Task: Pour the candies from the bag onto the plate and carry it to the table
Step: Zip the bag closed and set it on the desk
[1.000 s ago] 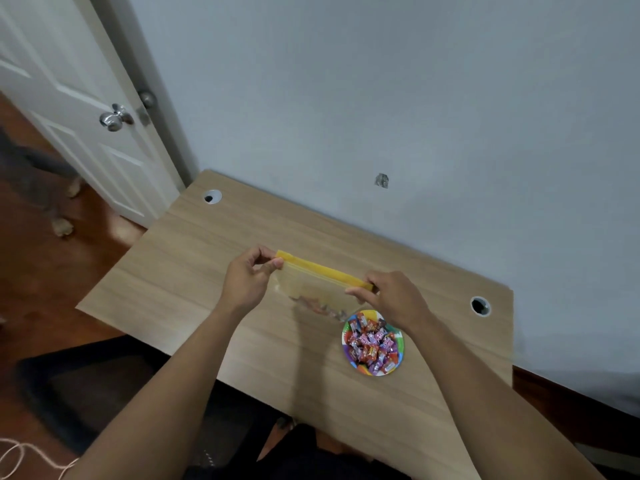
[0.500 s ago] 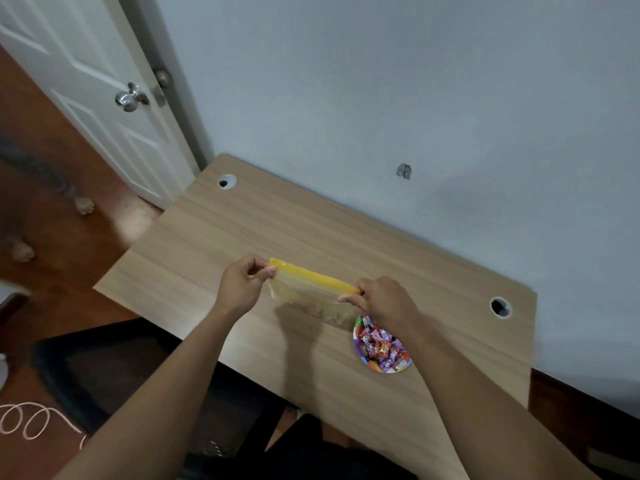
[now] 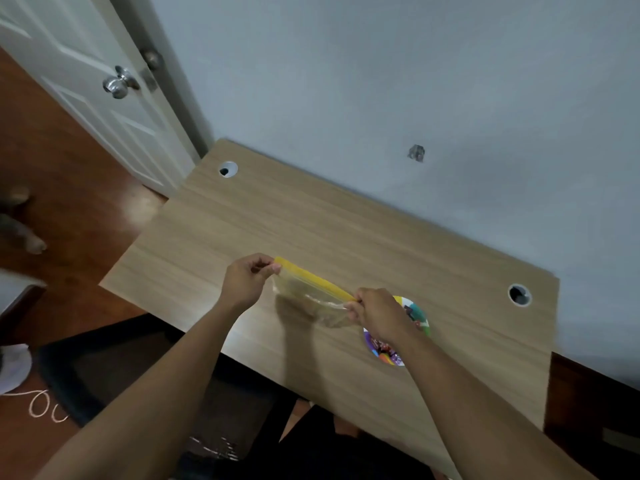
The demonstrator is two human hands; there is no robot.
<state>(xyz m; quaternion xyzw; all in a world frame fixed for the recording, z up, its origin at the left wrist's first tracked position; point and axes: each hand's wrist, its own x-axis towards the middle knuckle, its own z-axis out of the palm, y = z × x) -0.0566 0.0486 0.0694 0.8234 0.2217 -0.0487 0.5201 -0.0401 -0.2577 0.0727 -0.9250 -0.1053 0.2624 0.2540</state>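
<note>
1. Head view, setting: wood-grain desk [image 3: 346,237] set against a pale blue-grey wall, with a white door [image 3: 86,81] at the left and dark wooden floor below it. Two round cable holes mark the desk's far corners.

2. Head view, hands: the left hand [image 3: 244,284] is closed in a pinch on the left end of the bag's [image 3: 311,296] yellow zip strip. The right hand [image 3: 379,315] is closed in a pinch on the right end. The bag hangs between them above the desk surface.

3. Head view, task items: the bag is clear plastic, limp and apparently near empty; whether any candies remain inside cannot be told. The plate [image 3: 420,315] is small, round, with a multicoloured rim, and rests on the desk just beneath the right hand and wrist, which hide much of it. Wrapped candies [image 3: 382,346] lie heaped on it.

4. Risk assessment: the right wrist sits directly over the plate, so lowering it could knock candies off. The heap appears loose; tilting the plate during carrying would likely spill it. The plate lies near the desk's front edge, so a careless nudge could push it over.
</note>
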